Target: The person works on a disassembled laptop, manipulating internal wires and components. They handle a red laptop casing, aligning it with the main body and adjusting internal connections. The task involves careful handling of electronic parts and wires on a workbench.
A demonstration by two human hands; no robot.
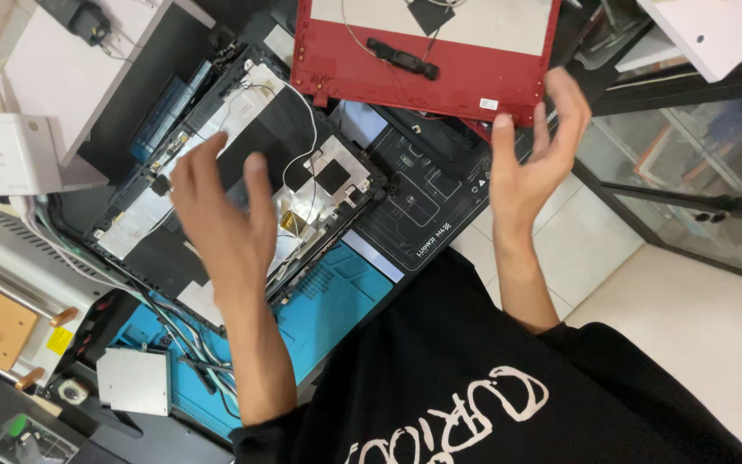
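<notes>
Both hands are hovering raised and empty, not gripping or touching anything. Left hand [221,219] is showing its back to the camera, fingers spread loosely and pointing up-frame, thumb [259,185] sticking out to the side. Left forearm is running bare from the lower middle of the frame up to the wrist, elbow bent near the torso. Right hand [530,146] is turning palm inward toward the left, fingers [570,103] curling slightly and open, thumb apart. Right forearm is angling up from the black sleeve, wrist straight. Hands are sitting well apart.
</notes>
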